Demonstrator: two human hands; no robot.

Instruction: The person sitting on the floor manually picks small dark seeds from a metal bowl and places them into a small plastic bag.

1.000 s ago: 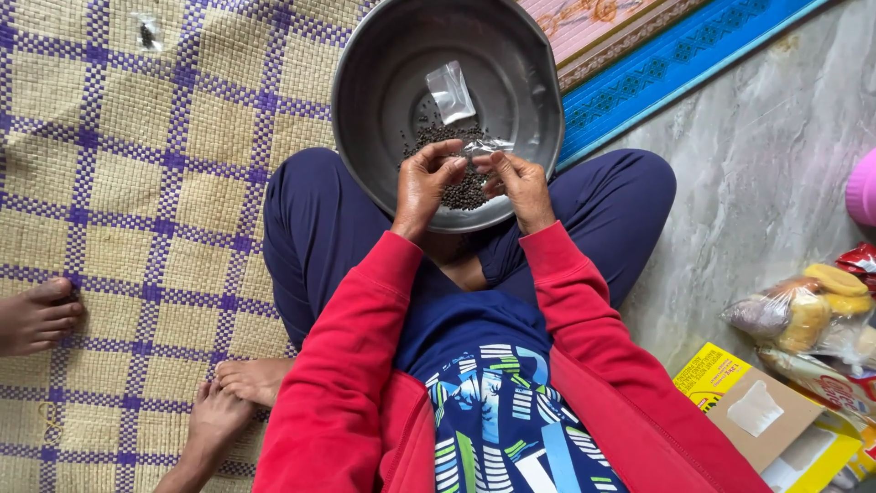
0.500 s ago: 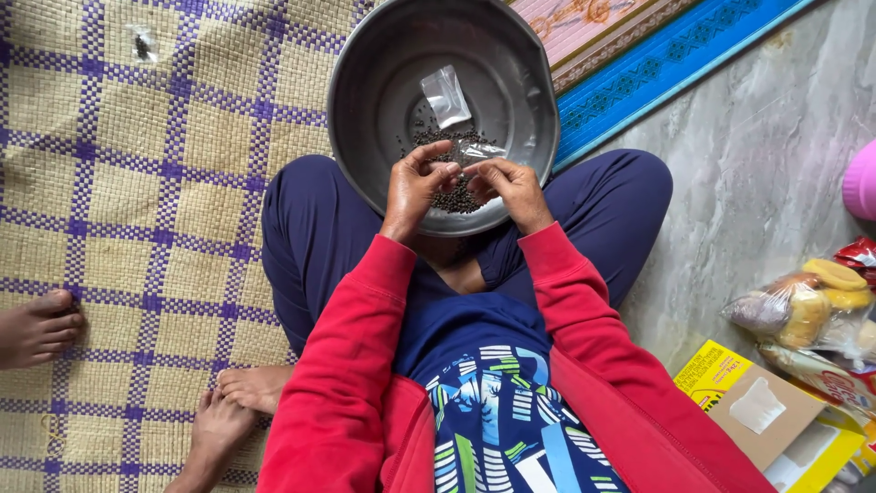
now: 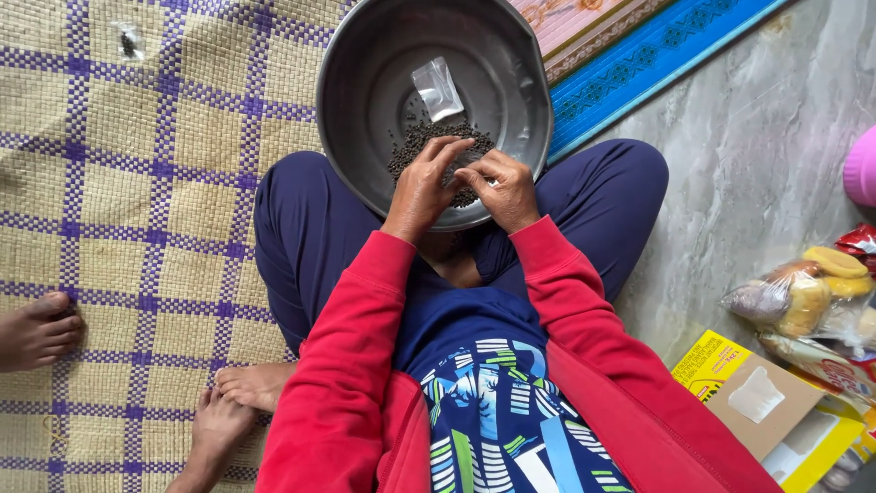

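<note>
Woven straw mat [image 3: 119, 183] with purple checks covers the floor on the left; grey stone floor [image 3: 748, 183] on the right, with a blue-edged mat [image 3: 639, 64] at the top. Person sits cross-legged, navy trousers, red sleeves.

Metal bowl [image 3: 365, 64] rests on the person's lap between the knees, tilted slightly toward them. Small dark seeds [image 3: 420, 141] lie in a heap at the bottom of the bowl, mostly on the near side. A small clear plastic packet [image 3: 436, 89] lies empty-looking on the bowl's inner wall, just above the seeds.

Left hand [image 3: 422, 187] is over the near rim of the bowl, fingers extended and held together, tips touching the seed heap. Right hand [image 3: 502, 187] is just beside it, fingers curled in with the tips pinched together; whether something is held between them I cannot tell. The two hands almost touch at the fingertips.

Outward: another person's hand [image 3: 36, 330] rests on the straw mat at the left edge, and a bare foot [image 3: 255, 383] with a second hand [image 3: 214, 429] lies lower left. On the right, a plastic bag of food [image 3: 803, 292], a yellow cardboard box [image 3: 757, 402], and a pink object [image 3: 862, 164] at the edge.
</note>
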